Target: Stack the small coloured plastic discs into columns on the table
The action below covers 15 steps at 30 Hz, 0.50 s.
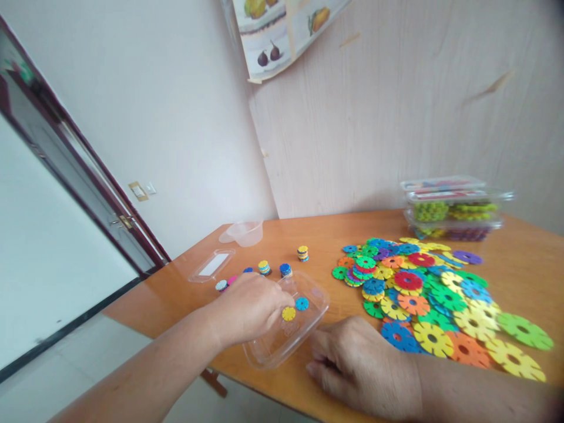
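My left hand [253, 305] reaches into a clear plastic box [268, 355], its fingers curled together and the tips partly hidden. Right at those fingertips is a yellow notched disc [288, 314], with a blue notched disc [302, 304] beside it in the box. Whether the fingers grip a disc I cannot make out. My right hand [356, 358] rests closed on the table at the box's right side, with nothing showing in it. Beyond the box stand small stacks of discs: a yellow-topped stack [263, 267], a blue-topped stack [285, 269] and another yellow-topped stack [302, 253].
A large pile of colourful notched discs [414, 304] spreads over the right of the wooden table [308, 229]. Behind it sit stacked clear boxes [453, 208] with more pieces. A clear lid [212, 264] and a translucent bowl [247, 233] lie at the far left.
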Tool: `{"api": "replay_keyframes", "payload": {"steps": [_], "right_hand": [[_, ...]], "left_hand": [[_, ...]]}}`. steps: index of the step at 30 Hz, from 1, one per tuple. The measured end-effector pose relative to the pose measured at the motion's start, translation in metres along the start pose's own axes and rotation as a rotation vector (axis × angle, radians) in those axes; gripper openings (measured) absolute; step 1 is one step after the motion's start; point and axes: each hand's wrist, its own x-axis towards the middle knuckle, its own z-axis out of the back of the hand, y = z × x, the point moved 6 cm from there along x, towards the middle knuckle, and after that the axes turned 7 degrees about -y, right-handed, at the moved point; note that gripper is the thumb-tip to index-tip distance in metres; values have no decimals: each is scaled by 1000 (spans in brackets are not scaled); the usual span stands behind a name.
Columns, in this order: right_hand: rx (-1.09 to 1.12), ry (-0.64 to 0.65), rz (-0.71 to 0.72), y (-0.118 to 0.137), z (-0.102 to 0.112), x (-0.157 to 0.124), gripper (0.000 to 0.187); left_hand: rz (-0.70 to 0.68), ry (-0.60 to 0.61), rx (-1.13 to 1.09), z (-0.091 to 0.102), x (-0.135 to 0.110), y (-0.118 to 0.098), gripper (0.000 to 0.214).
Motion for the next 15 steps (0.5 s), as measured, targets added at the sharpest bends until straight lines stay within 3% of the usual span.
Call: {"api": "replay_keyframes", "payload": {"steps": [10, 15], "right_hand": [[-3, 21, -20, -1, -3, 0, 15], [1, 0, -1, 1, -2, 1, 13]], "left_hand": [[2, 185, 87, -12, -3, -3, 31], [8, 131, 41, -11, -3, 1, 28]]}}
